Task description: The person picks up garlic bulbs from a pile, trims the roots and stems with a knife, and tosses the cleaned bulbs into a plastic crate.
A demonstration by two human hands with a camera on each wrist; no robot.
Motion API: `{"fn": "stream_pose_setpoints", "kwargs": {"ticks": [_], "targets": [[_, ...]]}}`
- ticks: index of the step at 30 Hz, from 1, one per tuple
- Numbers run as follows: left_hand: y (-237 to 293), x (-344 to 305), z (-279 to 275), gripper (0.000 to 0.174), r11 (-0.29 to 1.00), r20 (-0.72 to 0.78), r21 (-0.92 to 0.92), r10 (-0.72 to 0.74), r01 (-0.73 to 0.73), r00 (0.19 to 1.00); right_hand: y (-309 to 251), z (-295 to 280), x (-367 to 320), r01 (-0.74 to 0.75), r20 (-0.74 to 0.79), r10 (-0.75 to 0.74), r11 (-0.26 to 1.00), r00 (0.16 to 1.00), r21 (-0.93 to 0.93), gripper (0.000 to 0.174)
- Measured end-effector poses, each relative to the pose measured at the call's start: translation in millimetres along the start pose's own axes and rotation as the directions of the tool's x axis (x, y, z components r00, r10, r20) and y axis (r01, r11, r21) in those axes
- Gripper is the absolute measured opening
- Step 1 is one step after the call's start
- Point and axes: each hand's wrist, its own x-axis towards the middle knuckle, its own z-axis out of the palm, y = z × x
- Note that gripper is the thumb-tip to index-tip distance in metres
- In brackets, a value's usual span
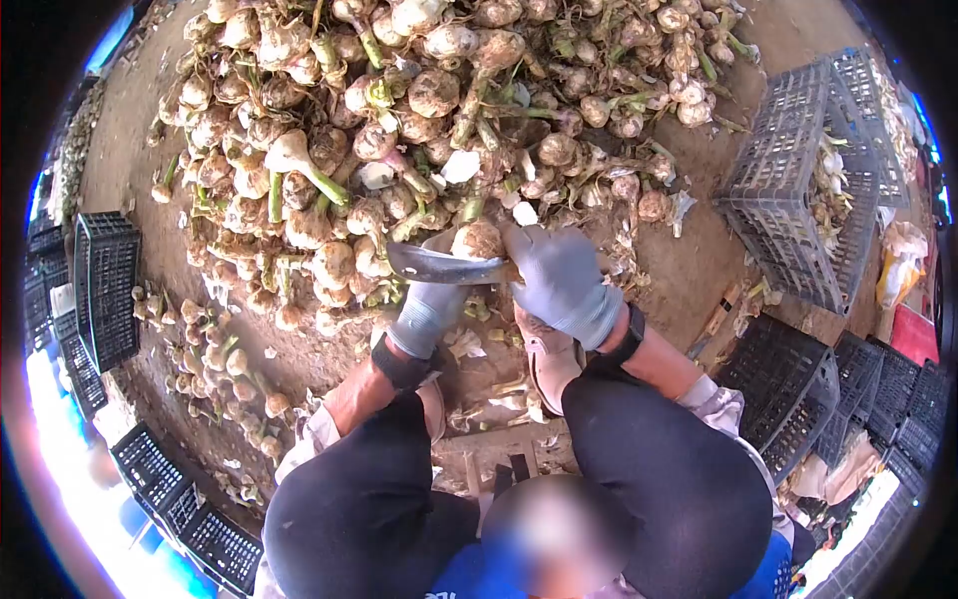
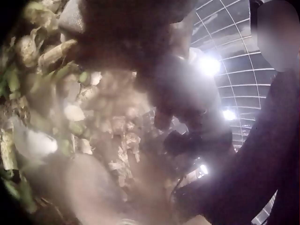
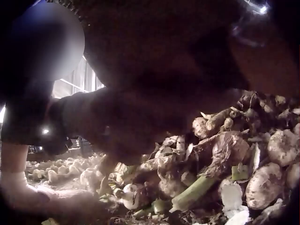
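In the head view both hands wear light grey gloves and meet at the near edge of a large heap of garlic (image 1: 329, 160). My left hand (image 1: 431, 311) holds a dirt-streaked garlic bulb (image 1: 477, 241), its fingers partly hidden behind the blade. My right hand (image 1: 564, 283) grips a knife, its handle mostly covered by the glove. The curved knife blade (image 1: 439, 267) points left, crossing in front of the bulb and over the left hand. Both wrist views are dark, and neither shows the held bulb clearly.
Smaller trimmed bulbs (image 1: 239, 364) lie on the ground at left. A grey plastic crate (image 1: 788, 190) with garlic stands at right, black crates (image 1: 108, 290) at left. Beneath the hands are the person's shoes (image 1: 547, 364). Cut stems and a green-stalked bulb (image 3: 192, 192) lie in the heap.
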Motion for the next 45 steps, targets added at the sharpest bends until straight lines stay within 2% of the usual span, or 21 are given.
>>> {"fn": "stream_pose_setpoints", "kwargs": {"ticks": [4, 7, 8, 9, 10, 13, 16, 18, 22, 23, 25, 26, 27, 28, 29, 33, 34, 36, 37, 39, 45], "targets": [[4.2, -1.1, -3.7, 0.025, 0.984, 0.045, -0.094, -0.148, 0.152, 0.988, 13.9, 12.0, -2.3, 0.089, -0.077, -0.082, 0.99, 0.994, 0.105, 0.028], [-0.8, 0.6, 1.0, 0.021, 0.924, 0.042, 0.351, 0.147, -0.153, 0.988, 24.9, 13.6, -5.0, 0.07, -0.091, -0.056, 0.985, 0.994, 0.159, 0.039], [6.0, 2.4, 1.8, 0.02, 0.867, 0.011, -0.477, -0.158, 0.144, 0.987, 41.3, 19.9, -9.3, 0.064, -0.093, -0.05, 0.986, 0.994, 0.157, 0.039], [20.0, 6.8, 0.5, 0.02, 0.14, 0.219, -0.948, -0.367, 0.286, 0.904, 68.0, 31.9, -15.5, -0.117, -0.001, 0.118, 0.99, 0.993, 0.078, 0.033], [47.7, 1.4, 0.5, 0.023, 0.87, -0.037, -0.491, -0.058, 0.032, 0.998, 86.4, 36.6, -20.4, -0.288, 0.072, 0.288, 0.958, 0.955, -0.011, 0.027], [79.4, 13.4, -7.8, 0.022, 0.78, -0.15, -0.619, -0.235, 0.094, 0.96, 101.0, 8.9, -47.6, -0.457, -0.155, 0.5, 0.854, 0.852, 0.248, 0.022], [41.4, 27.0, 4.0, 0.02, 0.998, -0.143, 0.018, 0.069, -0.067, 0.987, 57.0, -17.4, -26.6, -0.367, 0.25, 0.291, 0.484, 0.924, 0.794, 0.037], [53.3, 30.3, 7.7, 0.017, 0.761, 0.075, 0.569, 0.329, -0.311, 0.941, 27.0, -14.1, -16.3, -0.607, 0.579, 0.182, 0.212, 0.795, 0.766, 0.035], [47.9, 35.1, -2.8, 0.033, 0.509, -0.11, 0.825, 0.571, -0.246, 0.813, 30.9, 16.5, -19.3, -0.471, 0.464, 0.247, -0.036, 0.85, 0.881, 0.035], [53.2, 35.1, -10.8, 0.029, 0.681, -0.264, 0.666, 0.595, -0.303, 0.759, 36.3, 22.5, -20.4, -0.455, 0.462, 0.383, -0.116, 0.8, 0.883, 0.034], [67.3, 22.5, -13.3, 0.034, 0.968, -0.481, 0.208, 0.224, -0.138, 0.848, 37.4, 20.3, -19.9, -0.435, 0.473, 0.491, -0.197, 0.732, 0.878, 0.033], [70.9, 17.2, -8.4, 0.044, 0.92, -0.248, -0.39, -0.066, -0.037, 0.967, 31.3, 7.4, -16.3, -0.384, 0.488, 0.376, -0.319, 0.788, 0.866, 0.029], [57.6, 27.2, -5.0, 0.034, 0.705, -0.122, -0.679, -0.383, 0.205, 0.916, 24.9, 2.3, -13.6, -0.343, 0.484, 0.257, -0.443, 0.836, 0.828, 0.026], [44.1, 27.5, 7.7, 0.034, 0.733, -0.121, -0.668, -0.282, 0.132, 0.952, 13.7, 30.7, -5.4, -0.108, 0.19, 0.278, -0.284, 0.942, 0.953, 0.023], [32.7, 26.1, 18.7, 0.034, 0.751, -0.113, -0.657, -0.177, 0.06, 0.978, 26.4, 31.8, -19.3, -0.563, 0.573, 0.186, -0.109, 0.798, 0.819, 0.026], [35.3, 16.3, 2.8, 0.031, 0.809, -0.102, -0.559, -0.283, 0.18, 0.954, 25.8, 8.9, -19.5, -0.645, 0.53, 0.401, 0.244, 0.747, 0.724, 0.034], [41.0, 15.7, -4.5, 0.031, 0.809, -0.104, -0.56, -0.285, 0.181, 0.953, 38.2, 16.8, -27.0, -0.497, 0.29, 0.426, 0.533, 0.857, 0.684, 0.033], [55.1, 17.3, -15.2, 0.033, 0.983, -0.04, 0.114, -0.139, 0.143, 0.989, 47.6, 6.3, -27.5, -0.441, 0.222, 0.39, 0.669, 0.893, 0.598, 0.032], [46.0, 17.8, -11.5, 0.033, 0.983, -0.034, 0.11, -0.142, 0.145, 0.989, 48.8, -0.5, -26.9, -0.381, 0.16, 0.349, 0.783, 0.923, 0.492, 0.032], [22.2, 19.4, 0.1, 0.037, 0.955, -0.158, 0.286, 0.133, -0.083, 0.979, 38.2, -15.0, -15.7, -0.265, 0.079, 0.259, 0.835, 0.963, 0.483, 0.032], [59.3, 26.5, -3.6, 0.019, 0.747, -0.055, 0.665, 0.035, 0.01, 0.998, 38.2, -5.8, -4.5, -0.207, 0.105, 0.182, 0.914, 0.978, 0.348, 0.027]]}}
